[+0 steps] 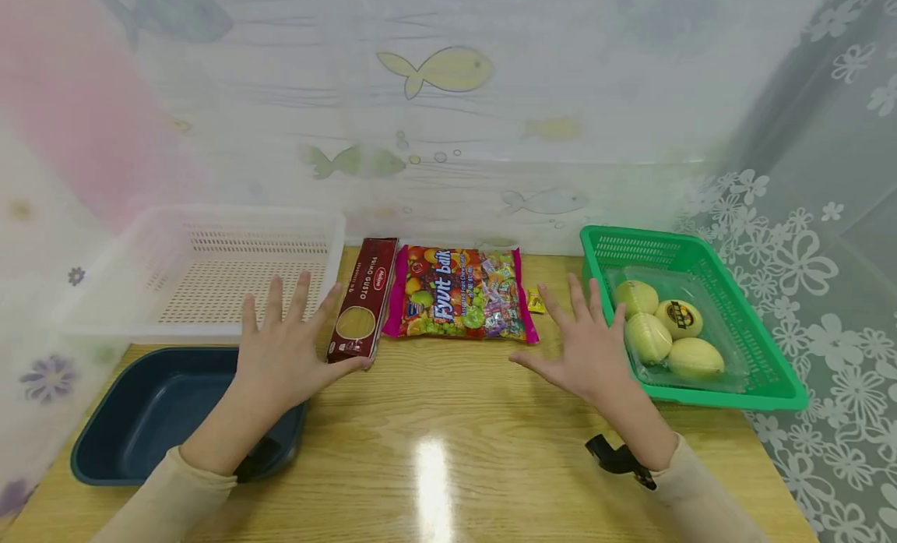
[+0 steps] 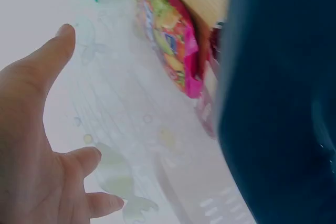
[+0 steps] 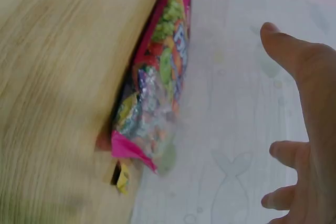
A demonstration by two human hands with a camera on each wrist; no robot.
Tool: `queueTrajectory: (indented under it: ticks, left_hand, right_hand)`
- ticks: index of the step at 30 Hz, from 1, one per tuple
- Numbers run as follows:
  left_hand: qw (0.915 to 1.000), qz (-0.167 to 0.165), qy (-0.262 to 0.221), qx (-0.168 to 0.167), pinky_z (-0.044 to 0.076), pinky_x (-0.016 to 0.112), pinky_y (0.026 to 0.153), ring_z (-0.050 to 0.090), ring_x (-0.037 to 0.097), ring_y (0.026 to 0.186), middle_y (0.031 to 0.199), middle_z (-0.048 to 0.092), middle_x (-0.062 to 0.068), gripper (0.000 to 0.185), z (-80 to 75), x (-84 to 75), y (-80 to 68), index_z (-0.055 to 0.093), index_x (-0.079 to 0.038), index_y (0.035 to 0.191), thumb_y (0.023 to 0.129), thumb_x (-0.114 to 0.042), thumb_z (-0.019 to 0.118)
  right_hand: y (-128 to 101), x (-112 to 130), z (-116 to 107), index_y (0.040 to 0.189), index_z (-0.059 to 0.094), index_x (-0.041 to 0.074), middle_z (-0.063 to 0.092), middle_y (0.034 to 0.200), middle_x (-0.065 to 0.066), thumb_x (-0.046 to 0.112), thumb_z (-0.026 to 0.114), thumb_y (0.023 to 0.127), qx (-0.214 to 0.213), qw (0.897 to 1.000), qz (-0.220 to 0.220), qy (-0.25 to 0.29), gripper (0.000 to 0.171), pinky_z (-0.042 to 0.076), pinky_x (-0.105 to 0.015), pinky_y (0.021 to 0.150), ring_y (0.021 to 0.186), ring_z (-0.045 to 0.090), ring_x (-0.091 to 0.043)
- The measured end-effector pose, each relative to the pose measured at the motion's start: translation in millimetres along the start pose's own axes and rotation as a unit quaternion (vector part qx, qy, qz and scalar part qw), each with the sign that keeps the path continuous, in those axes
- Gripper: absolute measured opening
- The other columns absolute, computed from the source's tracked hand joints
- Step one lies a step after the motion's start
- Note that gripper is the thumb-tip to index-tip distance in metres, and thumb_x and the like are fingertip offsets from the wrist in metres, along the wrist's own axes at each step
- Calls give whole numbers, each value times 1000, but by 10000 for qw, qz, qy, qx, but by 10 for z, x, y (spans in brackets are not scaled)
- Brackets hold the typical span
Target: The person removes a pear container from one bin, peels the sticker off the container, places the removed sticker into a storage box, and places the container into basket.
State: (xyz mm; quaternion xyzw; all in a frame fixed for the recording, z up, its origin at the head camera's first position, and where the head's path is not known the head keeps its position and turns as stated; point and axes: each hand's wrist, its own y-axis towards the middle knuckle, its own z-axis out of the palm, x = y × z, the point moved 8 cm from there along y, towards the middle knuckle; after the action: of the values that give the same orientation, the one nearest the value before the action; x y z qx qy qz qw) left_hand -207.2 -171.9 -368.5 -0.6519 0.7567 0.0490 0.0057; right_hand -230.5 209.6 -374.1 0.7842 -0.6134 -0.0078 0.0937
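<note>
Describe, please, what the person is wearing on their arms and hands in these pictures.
Both hands are bare: no gloves or rings show on the left hand or the right hand. Each arm has a long, plain beige sleeve, the left sleeve and the right sleeve, ending at the wrist. A black strap sits at the right wrist, and a similar dark piece at the left.

Staged home-style tabletop, wooden table (image 1: 448,449) against a fish-print curtain (image 1: 434,99), plastic baskets (image 1: 210,270) and groceries (image 1: 459,294) on the table

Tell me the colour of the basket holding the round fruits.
Green basket, clearest in the head view.
</note>
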Motion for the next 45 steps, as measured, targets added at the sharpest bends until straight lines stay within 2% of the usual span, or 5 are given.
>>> queueTrajectory:
  ticks: [8, 14, 33, 40, 45]
  left_hand:
    - [9976, 122, -668, -136, 1, 78, 122, 9, 60, 157, 175, 14, 27, 114, -95, -206, -72, 16, -25, 173, 86, -79, 68]
    - [9925, 300, -1185, -34, 5, 76, 123, 16, 56, 157, 176, 14, 22, 115, -58, -412, -112, 16, -28, 173, 85, -86, 63]
    - [9628, 1024, -2469, 387, 24, 71, 123, 28, 46, 158, 175, 26, 13, 114, 351, -1176, -15, 20, -24, 171, 85, -82, 67]
    - [9485, 1017, -2923, 677, 26, 76, 119, 29, 56, 154, 175, 26, 9, 112, 567, -1528, 4, 25, -27, 171, 84, -82, 69]
    - [9368, 1177, -3177, 876, 29, 72, 120, 30, 57, 153, 175, 28, 10, 110, 702, -1757, 7, 26, -29, 171, 84, -82, 68]
  right_hand:
    - [-76, -178, -177, 167, 37, 18, 31, 169, -29, 66, 79, 85, -571, 9967, -185, 544, 104, 26, -80, 116, 153, 29, -57]
    - [-237, -367, -285, 162, 48, 15, 45, 162, -27, 52, 86, 86, -994, 9867, -123, 1282, 93, 52, -72, 94, 137, 51, -56]
    - [-725, -991, -350, 156, 56, 14, 62, 146, -24, 30, 82, 95, -1379, 9621, 633, 2266, 69, 48, -69, 94, 126, 60, -45]
    - [-854, -1239, -343, 157, 55, 17, 65, 142, -15, 23, 78, 99, -1428, 9452, 1130, 2710, 63, 44, -10, 89, 115, 56, 11]
    - [-890, -1378, -361, 158, 53, 19, 61, 131, 25, 21, 75, 101, -1508, 9298, 1294, 3096, 61, 44, -2, 85, 112, 55, 17]
